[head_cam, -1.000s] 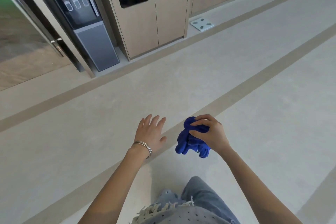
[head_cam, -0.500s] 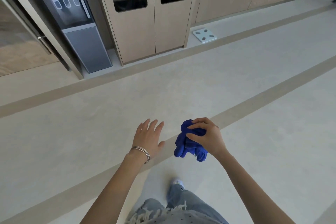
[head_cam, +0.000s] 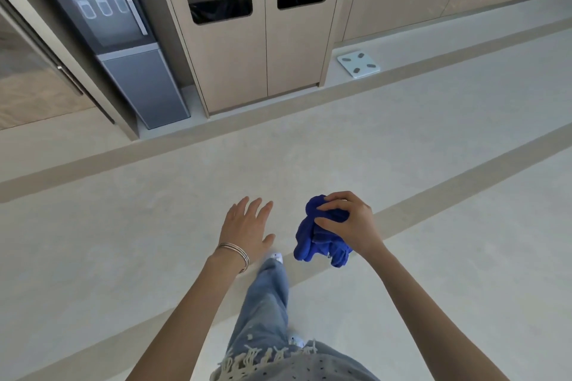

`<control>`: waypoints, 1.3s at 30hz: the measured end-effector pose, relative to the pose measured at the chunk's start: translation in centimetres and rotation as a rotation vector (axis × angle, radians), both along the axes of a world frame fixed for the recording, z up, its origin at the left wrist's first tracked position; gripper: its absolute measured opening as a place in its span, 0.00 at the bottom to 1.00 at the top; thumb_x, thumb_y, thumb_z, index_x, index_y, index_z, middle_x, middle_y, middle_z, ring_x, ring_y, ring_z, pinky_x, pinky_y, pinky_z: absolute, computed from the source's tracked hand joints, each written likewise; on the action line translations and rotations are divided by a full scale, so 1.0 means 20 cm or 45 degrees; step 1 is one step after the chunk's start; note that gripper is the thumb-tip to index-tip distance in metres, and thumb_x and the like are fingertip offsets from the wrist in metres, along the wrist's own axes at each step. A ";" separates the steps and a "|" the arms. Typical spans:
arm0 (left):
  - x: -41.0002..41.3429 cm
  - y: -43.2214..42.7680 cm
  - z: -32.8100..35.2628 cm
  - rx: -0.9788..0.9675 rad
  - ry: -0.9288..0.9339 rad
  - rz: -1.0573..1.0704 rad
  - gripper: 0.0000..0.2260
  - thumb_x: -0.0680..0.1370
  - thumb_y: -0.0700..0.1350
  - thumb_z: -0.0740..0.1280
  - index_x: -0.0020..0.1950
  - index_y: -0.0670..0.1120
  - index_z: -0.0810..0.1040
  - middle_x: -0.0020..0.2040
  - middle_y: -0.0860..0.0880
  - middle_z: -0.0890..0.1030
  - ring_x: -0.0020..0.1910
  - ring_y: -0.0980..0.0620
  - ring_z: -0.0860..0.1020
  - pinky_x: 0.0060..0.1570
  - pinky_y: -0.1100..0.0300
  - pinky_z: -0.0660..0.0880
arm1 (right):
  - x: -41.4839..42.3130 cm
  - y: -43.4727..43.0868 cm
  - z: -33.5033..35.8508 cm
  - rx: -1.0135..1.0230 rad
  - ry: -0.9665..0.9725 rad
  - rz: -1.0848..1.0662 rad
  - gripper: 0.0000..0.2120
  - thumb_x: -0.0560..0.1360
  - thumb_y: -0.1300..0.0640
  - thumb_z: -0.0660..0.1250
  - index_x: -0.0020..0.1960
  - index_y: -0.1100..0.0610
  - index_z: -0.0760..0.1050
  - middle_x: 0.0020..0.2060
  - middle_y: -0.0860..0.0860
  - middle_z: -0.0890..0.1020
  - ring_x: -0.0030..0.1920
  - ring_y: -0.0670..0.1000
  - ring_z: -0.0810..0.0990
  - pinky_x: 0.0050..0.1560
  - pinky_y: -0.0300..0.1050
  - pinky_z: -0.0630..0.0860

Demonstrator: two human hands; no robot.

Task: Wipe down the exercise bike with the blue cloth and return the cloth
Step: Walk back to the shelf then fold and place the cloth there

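My right hand (head_cam: 346, 223) grips the bunched blue cloth (head_cam: 312, 235) in front of me at waist height, fingers curled over its top while the rest hangs down. My left hand (head_cam: 247, 229) is held out flat beside it, fingers straight, palm down, holding nothing, with bracelets on the wrist. No exercise bike is in view.
A wooden cabinet (head_cam: 263, 40) with two bin openings stands ahead by the wall. A dark water dispenser (head_cam: 123, 40) is to its left, a white bathroom scale (head_cam: 358, 64) on the floor to its right. My leg in jeans (head_cam: 266, 303) steps forward over pale floor.
I have walked closer to the cabinet and dispenser, which now look larger. One leg has swung forward. Both hands keep the same pose, the cloth still gripped.
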State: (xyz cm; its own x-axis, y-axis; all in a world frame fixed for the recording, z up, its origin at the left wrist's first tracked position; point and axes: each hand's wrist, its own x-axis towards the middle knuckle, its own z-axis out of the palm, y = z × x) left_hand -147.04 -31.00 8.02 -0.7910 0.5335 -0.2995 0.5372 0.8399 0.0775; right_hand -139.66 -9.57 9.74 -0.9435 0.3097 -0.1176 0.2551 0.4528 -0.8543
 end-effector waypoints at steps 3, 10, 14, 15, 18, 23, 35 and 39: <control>-0.21 0.06 0.00 0.015 0.010 -0.012 0.30 0.78 0.58 0.56 0.76 0.51 0.49 0.76 0.48 0.55 0.75 0.45 0.51 0.74 0.51 0.52 | -0.21 0.06 -0.01 0.012 0.029 0.000 0.11 0.64 0.61 0.75 0.40 0.46 0.82 0.49 0.41 0.78 0.49 0.34 0.75 0.46 0.21 0.67; -0.81 0.19 0.05 0.064 0.067 -0.038 0.30 0.78 0.58 0.56 0.76 0.51 0.49 0.76 0.48 0.55 0.75 0.44 0.51 0.74 0.50 0.52 | -0.78 0.16 0.06 0.030 0.075 -0.021 0.12 0.64 0.60 0.75 0.39 0.43 0.80 0.49 0.40 0.78 0.50 0.33 0.75 0.46 0.21 0.68; -1.12 0.25 0.09 0.075 0.084 -0.083 0.30 0.78 0.57 0.57 0.76 0.51 0.49 0.76 0.48 0.55 0.75 0.44 0.50 0.73 0.49 0.51 | -1.08 0.20 0.09 0.071 0.101 0.018 0.12 0.64 0.60 0.76 0.39 0.43 0.80 0.49 0.40 0.77 0.49 0.35 0.76 0.46 0.21 0.68; -1.18 0.26 0.10 0.076 0.093 -0.086 0.30 0.78 0.57 0.57 0.76 0.51 0.49 0.76 0.48 0.55 0.75 0.44 0.51 0.73 0.49 0.51 | -1.15 0.21 0.10 0.086 0.100 0.025 0.11 0.64 0.60 0.76 0.39 0.45 0.81 0.49 0.40 0.77 0.49 0.35 0.76 0.45 0.21 0.68; -1.34 0.30 0.11 0.094 0.095 -0.080 0.30 0.78 0.57 0.57 0.76 0.51 0.50 0.76 0.47 0.56 0.75 0.44 0.51 0.73 0.49 0.51 | -1.30 0.26 0.10 0.112 0.104 0.022 0.10 0.64 0.59 0.76 0.40 0.46 0.81 0.49 0.39 0.77 0.49 0.35 0.76 0.45 0.21 0.68; -1.57 0.36 0.07 0.051 0.062 -0.074 0.30 0.78 0.57 0.57 0.76 0.51 0.49 0.77 0.47 0.55 0.75 0.44 0.50 0.73 0.49 0.51 | -1.57 0.36 0.06 0.108 0.075 0.032 0.11 0.63 0.59 0.77 0.41 0.46 0.82 0.49 0.41 0.78 0.49 0.36 0.76 0.46 0.21 0.68; -2.35 0.79 0.07 0.008 0.058 0.032 0.30 0.78 0.57 0.56 0.76 0.51 0.48 0.77 0.47 0.53 0.75 0.44 0.50 0.73 0.48 0.50 | -2.45 0.78 0.05 0.072 0.078 0.139 0.10 0.64 0.60 0.76 0.41 0.48 0.82 0.49 0.42 0.78 0.49 0.38 0.76 0.46 0.21 0.68; -2.62 0.96 0.10 0.014 0.081 0.070 0.29 0.78 0.57 0.56 0.76 0.51 0.49 0.77 0.48 0.53 0.75 0.44 0.51 0.73 0.48 0.50 | -2.75 0.94 0.08 0.081 0.103 0.168 0.11 0.63 0.60 0.76 0.40 0.46 0.82 0.49 0.41 0.78 0.50 0.39 0.76 0.46 0.21 0.69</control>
State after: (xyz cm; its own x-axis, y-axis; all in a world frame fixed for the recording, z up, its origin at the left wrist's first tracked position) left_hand -199.47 -11.89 9.96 -0.8364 0.4917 -0.2422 0.4943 0.8676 0.0543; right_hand -194.74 9.14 11.31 -0.9820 0.1872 -0.0236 0.1215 0.5317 -0.8382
